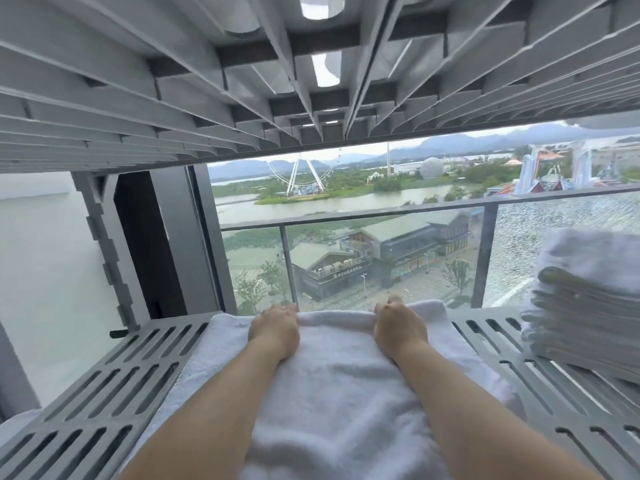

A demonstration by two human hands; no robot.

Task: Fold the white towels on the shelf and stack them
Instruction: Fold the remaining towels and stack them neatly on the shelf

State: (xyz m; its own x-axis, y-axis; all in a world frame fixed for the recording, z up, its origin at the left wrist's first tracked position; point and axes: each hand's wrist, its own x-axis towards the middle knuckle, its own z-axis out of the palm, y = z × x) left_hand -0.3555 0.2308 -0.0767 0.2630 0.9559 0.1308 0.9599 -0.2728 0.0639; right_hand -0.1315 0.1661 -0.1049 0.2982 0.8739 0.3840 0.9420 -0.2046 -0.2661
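A grey slatted shelf [104, 386] stands before a window overlooking a river and Ferris wheel [298, 176]. A white towel [339, 393] lies spread along the shelf's middle, running from the near edge to the far edge. A stack [585, 306] of folded towels sits at the right. The left hand [275, 329] and right hand [398, 327] rest at the towel's far edge, fingers curled down, pinching the cloth.

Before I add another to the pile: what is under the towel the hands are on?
The slotted grey shelf shows on both sides of the towel. What lies beneath its middle is covered. The folded stack sits apart, to the right.
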